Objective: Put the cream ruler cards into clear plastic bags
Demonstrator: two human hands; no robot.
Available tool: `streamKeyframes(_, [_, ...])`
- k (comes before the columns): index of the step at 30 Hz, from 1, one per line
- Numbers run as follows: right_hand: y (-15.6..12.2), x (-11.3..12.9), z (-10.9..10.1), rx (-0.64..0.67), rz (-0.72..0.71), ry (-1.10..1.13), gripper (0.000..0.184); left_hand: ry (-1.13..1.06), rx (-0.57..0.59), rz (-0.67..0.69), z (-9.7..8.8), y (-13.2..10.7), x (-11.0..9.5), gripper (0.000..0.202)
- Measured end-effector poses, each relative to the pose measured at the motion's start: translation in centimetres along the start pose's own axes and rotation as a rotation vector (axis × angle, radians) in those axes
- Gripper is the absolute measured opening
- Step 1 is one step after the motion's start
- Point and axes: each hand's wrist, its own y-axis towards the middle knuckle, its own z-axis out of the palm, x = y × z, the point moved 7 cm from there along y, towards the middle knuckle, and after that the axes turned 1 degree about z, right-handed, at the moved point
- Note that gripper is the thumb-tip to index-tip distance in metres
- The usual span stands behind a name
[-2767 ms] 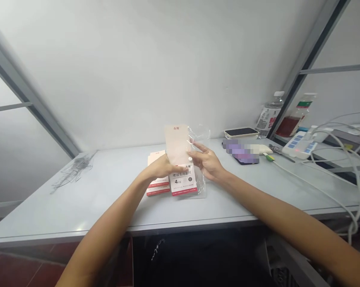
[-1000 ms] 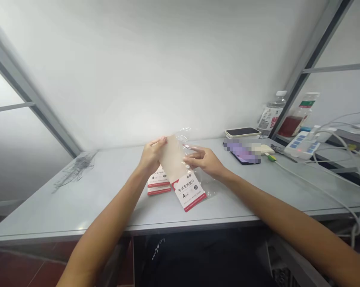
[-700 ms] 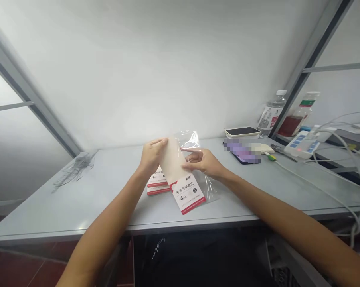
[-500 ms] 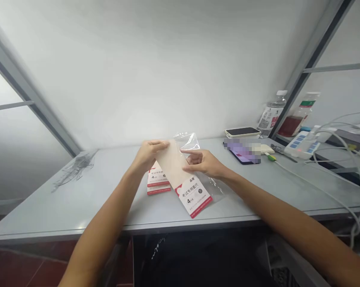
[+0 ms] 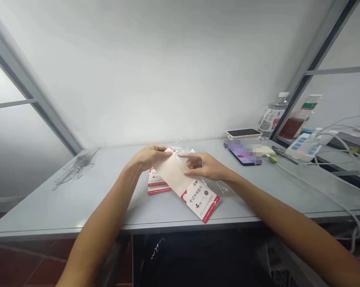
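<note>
Ruler packet was held low over the table, its long axis slanting from upper left, at the left hand, to lower right, with the red-edged printed end pointing toward the table's front edge and the person's right. The left hand was closed over the packet's upper end, fingers curled across the pale card. The right hand was nearer the packet's middle and printed end, its fingers stretched across the card and a clear plastic sleeve showing behind it. Whether that hand pinched or only touched could not be told, nor whether the card sat inside the sleeve. Two matching packets lay just below the left hand, partly overlapped by the held packet. The grey table stood against a sloping white wall. A tangle of thin wire lay toward its left end. To the right were a phone, a second, pixelated phone, a water bottle, a bottle of red liquid, a power strip and white cables. Red floor tiles showed below.
</note>
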Motion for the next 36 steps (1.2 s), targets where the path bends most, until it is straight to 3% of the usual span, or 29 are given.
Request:
streamKeyframes(2, [0.0, -0.1, 0.0, 0.033, 0.007, 0.007, 0.061, 0.026, 0.016, -0.018, 0.0, 0.1, 0.4, 0.024])
streamKeyframes(10, [0.0, 0.2, -0.1, 0.092, 0.025, 0.073, 0.070, -0.059, -0.102, 0.001, -0.4, 0.7, 0.7, 0.022])
streamKeyframes(17, [-0.3, 0.4, -0.3, 0.066, 0.031, 0.149, 0.067, -0.124, 0.043, -0.005, 0.7, 0.3, 0.4, 0.030])
streamKeyframes(22, [-0.3, 0.0, -0.3, 0.062, 0.031, 0.127, 0.068, -0.030, 0.165, -0.040, 1.4, 0.0, 0.8, 0.024])
streamKeyframes(30, [-0.3, 0.3, 0.0, 0.078, 0.049, 0.148, 0.081, 0.088, -0.004, -0.030, 0.1, 0.9, 1.6, 0.022])
streamKeyframes(36, [-0.1, 0.5, -0.2, 0.055, 0.034, 0.185, 0.081, 0.176, -0.217, 0.142, 0.3, 0.5, 0.2, 0.037])
